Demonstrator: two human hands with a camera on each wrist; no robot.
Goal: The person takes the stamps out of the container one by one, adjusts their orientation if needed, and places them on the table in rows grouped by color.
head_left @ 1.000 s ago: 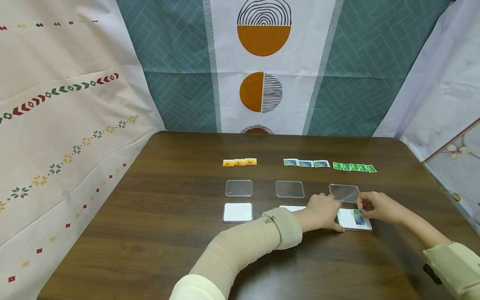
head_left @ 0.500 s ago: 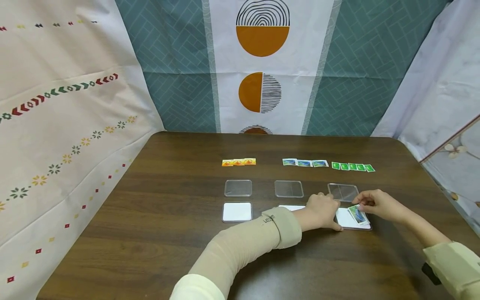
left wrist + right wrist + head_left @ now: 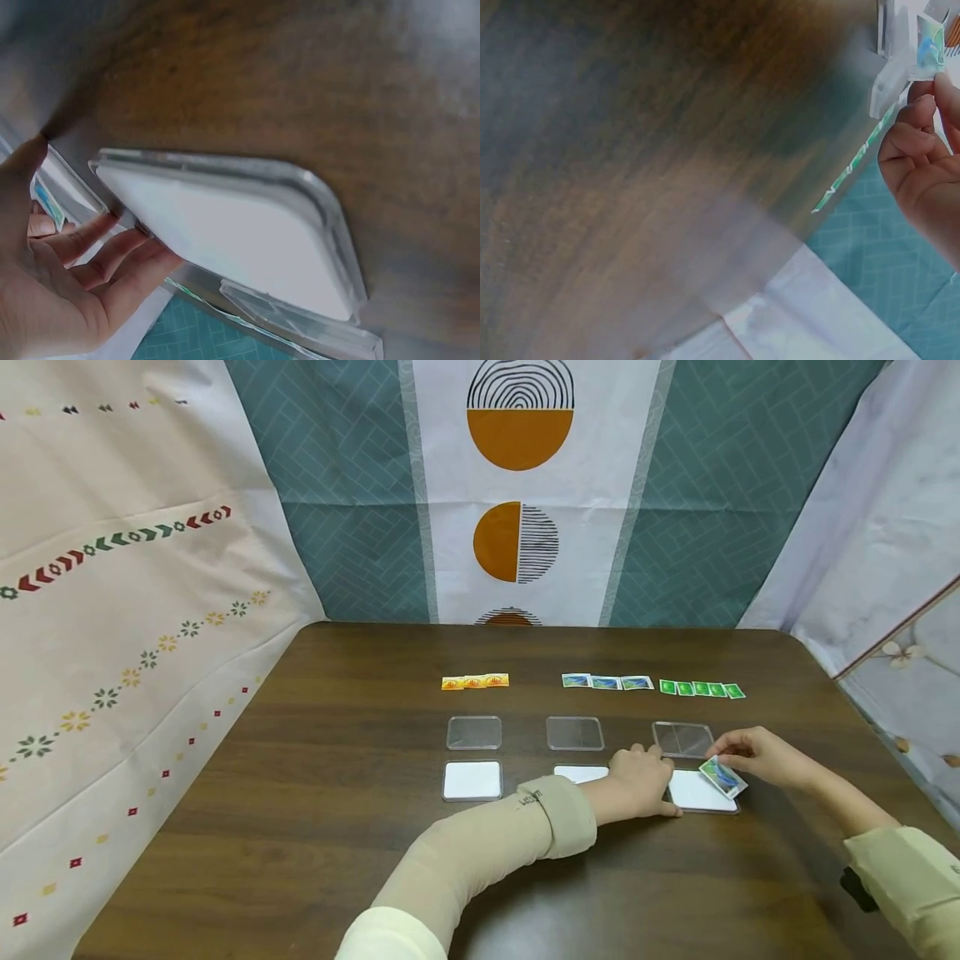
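My right hand (image 3: 761, 758) pinches a small green-and-blue picture stamp (image 3: 722, 777) between thumb and fingertips. The stamp is tilted over the right end of a flat clear case with a white lining (image 3: 696, 791). In the right wrist view, the same stamp (image 3: 930, 46) stands up from the fingertips. My left hand (image 3: 637, 785) holds that case at its left end, thumb at the near corner and index finger at the far one. Its other fingers reach the edge of the middle white-lined case (image 3: 217, 232), which the forearm partly hides in the head view.
A third white-lined case (image 3: 472, 781) lies to the left. Behind the cases are three clear lids (image 3: 474, 732). Farther back run rows of orange stamps (image 3: 475, 682), blue stamps (image 3: 607, 682) and green stamps (image 3: 702, 689). Patterned cloths (image 3: 345, 527) hang around the table.
The right hand has moved slightly up with the stamp, which has turned from nearly upright to slanted and shifted toward the case's right edge. The left hand keeps its place at the case.
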